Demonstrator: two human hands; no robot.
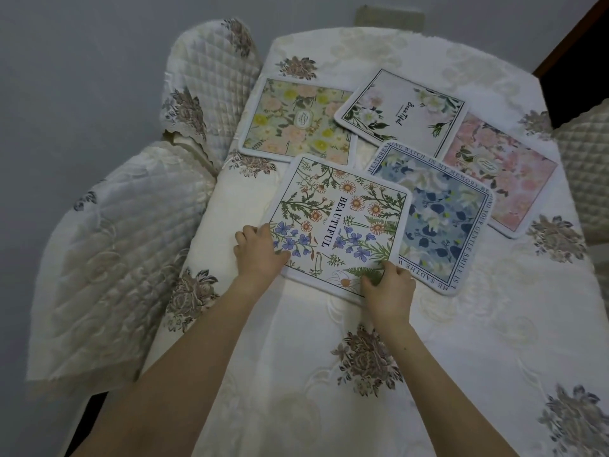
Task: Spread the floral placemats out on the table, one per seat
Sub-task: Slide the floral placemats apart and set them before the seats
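Several floral placemats lie on the table's cream cloth (329, 407). Nearest me is a white mat with orange daisies and blue flowers reading BEAUTIFUL (342, 222). My left hand (258, 253) grips its near left edge, and my right hand (389, 291) grips its near right corner. This mat overlaps a blue mat with lettering round its border (441, 222). Behind lie a yellow-and-peach mat (296, 120) at the left, a white mat with green leaves (402, 108) in the middle, and a pink mat (507, 179) at the right.
Two chairs with quilted cream covers stand at the table's left side, one near (108, 258) and one farther back (204, 80). Another quilted chair (583, 153) is at the right edge. A chair back (389, 14) shows beyond the far end.
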